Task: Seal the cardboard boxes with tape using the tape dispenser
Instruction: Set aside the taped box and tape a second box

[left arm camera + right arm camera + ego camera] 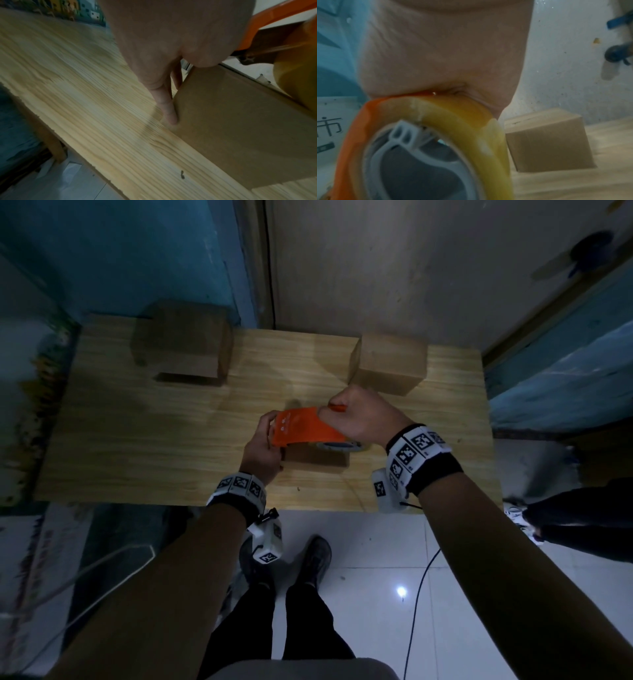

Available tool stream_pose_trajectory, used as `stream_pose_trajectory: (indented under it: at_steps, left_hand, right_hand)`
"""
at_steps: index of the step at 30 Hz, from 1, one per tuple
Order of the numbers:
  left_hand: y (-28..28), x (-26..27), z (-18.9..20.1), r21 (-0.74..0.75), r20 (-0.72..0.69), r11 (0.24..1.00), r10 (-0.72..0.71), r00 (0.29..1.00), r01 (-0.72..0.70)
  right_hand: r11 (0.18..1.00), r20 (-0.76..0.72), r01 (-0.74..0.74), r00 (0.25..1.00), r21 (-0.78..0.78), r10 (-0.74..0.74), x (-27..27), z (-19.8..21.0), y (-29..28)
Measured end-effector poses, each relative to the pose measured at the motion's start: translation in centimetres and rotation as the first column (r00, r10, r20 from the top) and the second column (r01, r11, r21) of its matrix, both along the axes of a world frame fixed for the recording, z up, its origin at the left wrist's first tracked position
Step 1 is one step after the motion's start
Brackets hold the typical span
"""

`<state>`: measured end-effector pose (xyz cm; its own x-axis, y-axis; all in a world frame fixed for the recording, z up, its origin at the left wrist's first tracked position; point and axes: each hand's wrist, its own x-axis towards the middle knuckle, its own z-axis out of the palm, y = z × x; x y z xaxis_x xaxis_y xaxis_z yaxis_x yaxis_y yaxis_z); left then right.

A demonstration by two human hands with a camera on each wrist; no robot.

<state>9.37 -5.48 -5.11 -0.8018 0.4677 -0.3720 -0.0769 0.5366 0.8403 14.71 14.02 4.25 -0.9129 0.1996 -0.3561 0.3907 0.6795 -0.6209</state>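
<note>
So the right hand point(359, 416) has its grip wrapped tight around the handle of the orange tape dispenser point(305, 428), which sits on top of the near cardboard box point(317, 458) by the front edge of the wooden worktop point(144, 446). The left hand point(262, 446) steadies that box at its left end, fingers point(169, 108) straight down against the side, nothing clamped. Two more boxes sit further back, one left point(181, 344), one right point(388, 362). The yellowish tape roll point(471, 128) is mounted in the dispenser.
</note>
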Motion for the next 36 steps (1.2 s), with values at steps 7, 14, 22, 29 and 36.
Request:
stream_pose_trajectory:
  at_steps: [7, 14, 22, 29, 36]
  left_hand:
    - [0.1, 0.2, 0.2, -0.034, -0.076, 0.999, -0.021, 0.997, 0.019]
    - [0.3, 0.4, 0.4, -0.032, -0.135, 0.999, -0.014, 0.991, 0.010]
    - [0.2, 0.3, 0.2, -0.038, -0.148, 0.999, -0.027, 0.989, 0.022]
    - [0.3, 0.5, 0.5, -0.040, -0.126, 0.999, -0.033, 0.992, 0.028]
    - [0.5, 0.6, 0.8, -0.055, -0.120, 0.998, -0.032, 0.992, 0.025]
  right_hand:
    - [1.000, 0.027, -0.007, 1.000, 0.022, 0.006, 1.2, 0.5, 1.4]
    - [0.999, 0.059, 0.045, 0.997, 0.001, -0.044, 3.0, 0.8, 2.8]
    - [0.996, 0.061, 0.085, 0.994, 0.025, -0.086, 4.7, 0.9, 4.3]
    - [0.990, 0.093, 0.141, 0.986, 0.015, -0.142, 6.8, 1.1, 6.0]
    - [0.988, 0.118, 0.157, 0.981, -0.005, -0.156, 7.7, 1.2, 6.8]
